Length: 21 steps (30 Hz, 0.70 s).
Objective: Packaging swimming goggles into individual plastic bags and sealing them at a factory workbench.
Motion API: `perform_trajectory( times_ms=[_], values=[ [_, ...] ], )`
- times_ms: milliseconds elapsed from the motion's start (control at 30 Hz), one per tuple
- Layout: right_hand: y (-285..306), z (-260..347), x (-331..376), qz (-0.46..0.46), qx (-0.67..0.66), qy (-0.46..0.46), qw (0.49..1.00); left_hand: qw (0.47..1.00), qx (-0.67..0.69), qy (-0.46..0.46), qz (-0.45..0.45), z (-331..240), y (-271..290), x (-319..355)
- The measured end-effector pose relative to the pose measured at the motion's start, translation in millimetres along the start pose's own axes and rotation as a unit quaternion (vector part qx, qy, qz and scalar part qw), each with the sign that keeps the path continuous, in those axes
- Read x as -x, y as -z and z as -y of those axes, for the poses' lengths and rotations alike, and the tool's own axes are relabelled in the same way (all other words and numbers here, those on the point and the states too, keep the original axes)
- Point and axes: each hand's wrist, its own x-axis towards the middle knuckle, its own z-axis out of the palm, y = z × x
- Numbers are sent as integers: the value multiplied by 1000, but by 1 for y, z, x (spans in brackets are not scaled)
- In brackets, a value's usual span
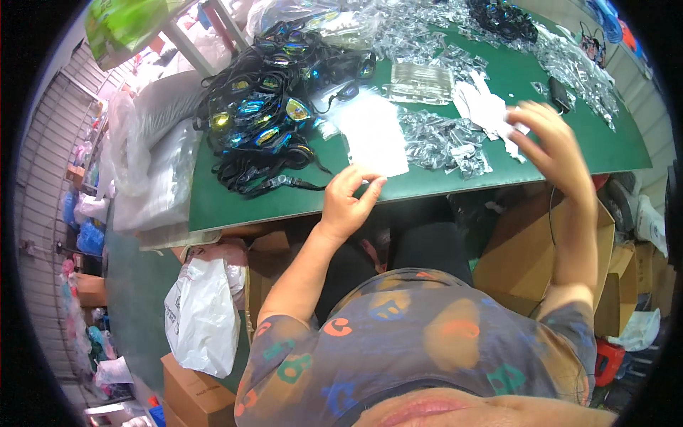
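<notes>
My left hand [348, 198] is at the near edge of a bright white sheet [373, 135] on the green table. Its fingers are curled and the thumb tip is close to the index finger; whatever is between them, if anything, is hidden. My right hand [551, 146] is raised over the table's right side, a little blurred, thumb and fingers apart. Loose white paper slips [478, 107] lie just beside its fingertips. Between the two hands is a heap of small clear plastic pieces [445, 146]. Left of the sheet, black swimming goggles [270, 107] with mirrored lenses are piled up.
A stack of clear flat pieces [420, 83] sits behind the heap. More clear pieces [583, 78] and dark goggles [501, 20] cover the far side. Plastic bags [160, 178] stand at the table's left edge. An open cardboard box [526, 249] is below my right arm.
</notes>
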Motion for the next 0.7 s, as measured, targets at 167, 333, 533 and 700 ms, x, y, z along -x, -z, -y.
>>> perform_trajectory(
  times_ms=[167, 333, 533, 700],
  values=[
    [-142, -20, -178, -63, -125, 101, 985, 995, -79, -53, -34, 16, -7, 8],
    [-245, -42, -283, -9, -25, 20, 999, 992, -82, -80, -48, 16, -13, 2],
    [-189, -9, -300, 17, -275, -4, 961, 989, -80, -102, -77, 19, -11, 6],
    [-117, 32, -254, 19, -649, -55, 758, 975, 158, 96, -124, 3, -30, 8]
  ],
)
